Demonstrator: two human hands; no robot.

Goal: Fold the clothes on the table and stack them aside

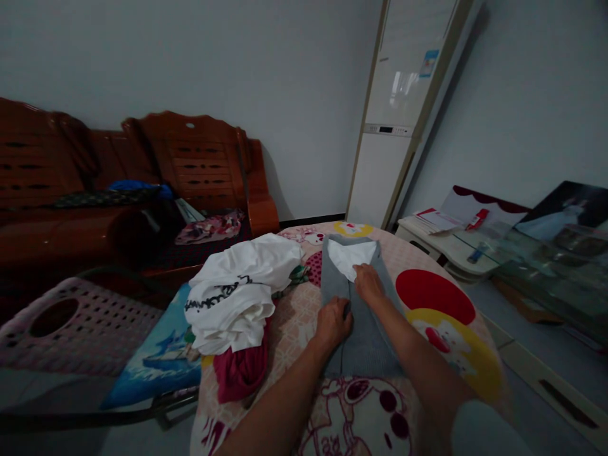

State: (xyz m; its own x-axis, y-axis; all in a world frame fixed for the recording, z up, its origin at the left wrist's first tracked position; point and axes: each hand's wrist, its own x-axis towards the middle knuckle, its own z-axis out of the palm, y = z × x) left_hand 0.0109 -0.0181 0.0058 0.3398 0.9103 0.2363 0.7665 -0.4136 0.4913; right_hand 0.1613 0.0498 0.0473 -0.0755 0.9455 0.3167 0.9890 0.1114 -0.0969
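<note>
A grey knit cardigan (363,345), folded into a long narrow shape, lies on the cloth-covered round table. White fabric (342,253) fills its V-shaped neck opening. My right hand (368,285) is closed, pinching the lower point of this white fabric between thumb and fingers. Lower and to the left, my left hand (334,324) rests on the cardigan's front, its fingers curled at the centre edge. A small dark spot shows by these fingertips; I cannot make out what it is. Left of the cardigan is a heaped white T-shirt (247,285) with black lettering, on top of a dark red garment (242,373).
The patterned tablecloth (294,323) covers the table. Wooden seating (190,164) with clothes on it stands behind left, near a woven chair (71,329) and a blue printed cushion (166,354). A tall air conditioner (389,114) fills the corner; a glass-topped cabinet (536,266) is right.
</note>
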